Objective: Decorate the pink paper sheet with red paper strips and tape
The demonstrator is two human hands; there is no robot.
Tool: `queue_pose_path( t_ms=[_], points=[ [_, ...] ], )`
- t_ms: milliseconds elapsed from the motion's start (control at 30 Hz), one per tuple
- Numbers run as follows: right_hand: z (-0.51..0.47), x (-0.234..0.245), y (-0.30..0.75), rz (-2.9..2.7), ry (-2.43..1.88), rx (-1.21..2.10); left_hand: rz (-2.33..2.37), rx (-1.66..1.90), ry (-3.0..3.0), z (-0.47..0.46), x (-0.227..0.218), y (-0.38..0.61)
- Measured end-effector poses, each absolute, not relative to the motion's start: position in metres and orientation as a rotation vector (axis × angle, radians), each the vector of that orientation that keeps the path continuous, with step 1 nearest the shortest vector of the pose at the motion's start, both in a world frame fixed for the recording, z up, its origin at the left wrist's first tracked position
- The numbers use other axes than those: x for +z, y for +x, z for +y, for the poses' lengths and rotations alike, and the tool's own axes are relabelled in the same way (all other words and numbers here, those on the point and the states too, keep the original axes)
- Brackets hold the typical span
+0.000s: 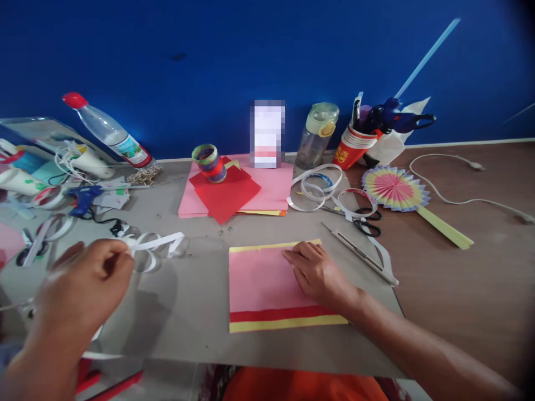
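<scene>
My right hand point(314, 271) rests flat, fingers down, on a pink sheet point(259, 281) that lies over red and yellow sheets on the grey board point(196, 301). My left hand point(90, 287), blurred by motion, is raised at the left with its fingers pinched on a curled white paper strip point(156, 245) that trails to the right over the board.
A stack of pink and red paper point(234, 192) with a tape roll point(209, 162) lies behind. White paper rings point(315, 186), scissors point(368, 220), a craft knife point(355, 250) and a paper fan point(395, 188) sit right. Bottles, a red cup of tools point(353, 146) and a glue gun point(83, 197) stand around.
</scene>
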State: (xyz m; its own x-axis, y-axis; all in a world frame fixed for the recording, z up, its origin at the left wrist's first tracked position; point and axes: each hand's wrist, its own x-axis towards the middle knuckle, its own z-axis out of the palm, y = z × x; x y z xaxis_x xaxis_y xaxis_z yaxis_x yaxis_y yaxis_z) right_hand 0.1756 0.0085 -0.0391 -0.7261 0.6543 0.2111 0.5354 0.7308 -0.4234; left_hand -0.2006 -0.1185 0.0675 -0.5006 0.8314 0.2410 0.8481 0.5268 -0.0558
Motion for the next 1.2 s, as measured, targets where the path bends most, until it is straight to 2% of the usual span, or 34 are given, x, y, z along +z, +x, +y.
queue_pose_path(
  t_ms=[167, 400, 667, 867, 1033, 1200],
  points=[
    [0.008, -0.042, 0.177, -2.579, -0.924, 0.507, -2.565, -0.229, -1.620, -0.079, 0.072, -0.140],
    [0.005, -0.038, 0.178, -2.579, -0.930, 0.495, -2.161, -0.411, -2.049, -0.076, 0.029, -0.113],
    [0.001, -0.033, 0.177, -2.641, -0.913, 0.325, -2.067, -0.622, -1.864, -0.080, 0.002, -0.089],
    [-0.002, -0.034, 0.177, -2.643, -0.895, 0.314, -1.847, -0.787, -2.089, -0.100, -0.006, -0.067],
    [-0.002, -0.033, 0.175, -2.676, -0.926, 0.294, -1.694, -0.704, -2.479, -0.120, -0.014, -0.032],
    [-0.002, -0.032, 0.173, -2.669, -0.940, 0.304, -1.740, -0.487, -2.597, -0.122, -0.026, -0.016]
  ],
)
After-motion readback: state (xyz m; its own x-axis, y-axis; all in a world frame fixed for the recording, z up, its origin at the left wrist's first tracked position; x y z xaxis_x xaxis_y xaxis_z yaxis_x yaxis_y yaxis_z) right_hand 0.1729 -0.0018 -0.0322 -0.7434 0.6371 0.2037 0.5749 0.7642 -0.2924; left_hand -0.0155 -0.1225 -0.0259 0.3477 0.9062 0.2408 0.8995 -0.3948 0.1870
